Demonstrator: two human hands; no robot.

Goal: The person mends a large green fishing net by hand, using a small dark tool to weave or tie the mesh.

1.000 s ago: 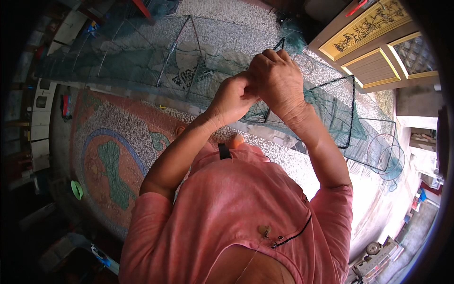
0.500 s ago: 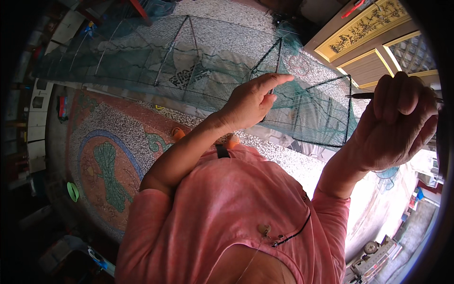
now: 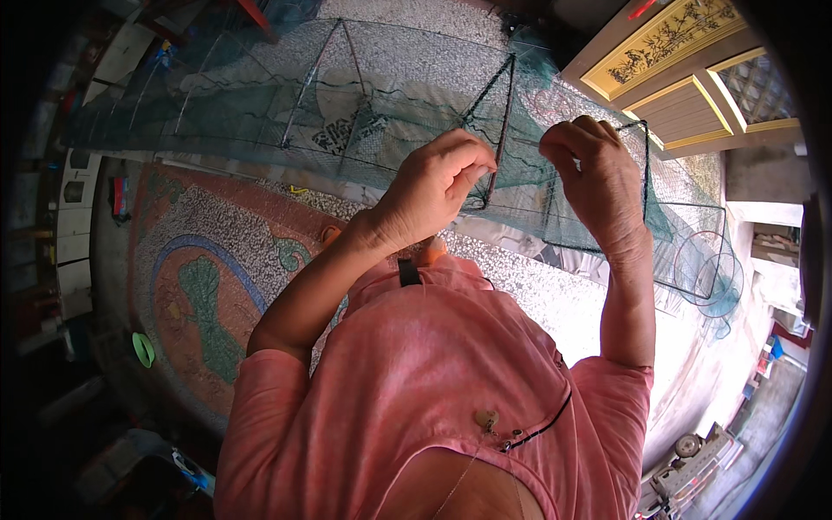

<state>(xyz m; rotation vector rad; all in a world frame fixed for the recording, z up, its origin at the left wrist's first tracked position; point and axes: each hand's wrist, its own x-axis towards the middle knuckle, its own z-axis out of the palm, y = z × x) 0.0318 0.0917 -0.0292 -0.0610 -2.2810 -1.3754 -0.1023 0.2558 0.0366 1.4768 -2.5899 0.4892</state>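
Note:
A long green mesh net trap, held in shape by dark rod frames, stretches across in front of me. My left hand is closed in a pinch at an upright frame rod, its thumb and fingertips against the rod and mesh. To its right, my right hand is raised over the netting with curled fingers. A thin dark pointed tool sits in that grip, mostly hidden by the fingers; only a faint tip shows towards the rod.
Below the net runs a pebbled floor with a coloured mosaic. A wooden panelled door stands at the upper right. At the lower left lies a green oval object. A wheeled metal frame is at the lower right.
My right hand has swung in from the far right towards the rod. The left hand has shifted slightly left, and its outstretched finger has folded into a pinch. More of the net's right end shows.

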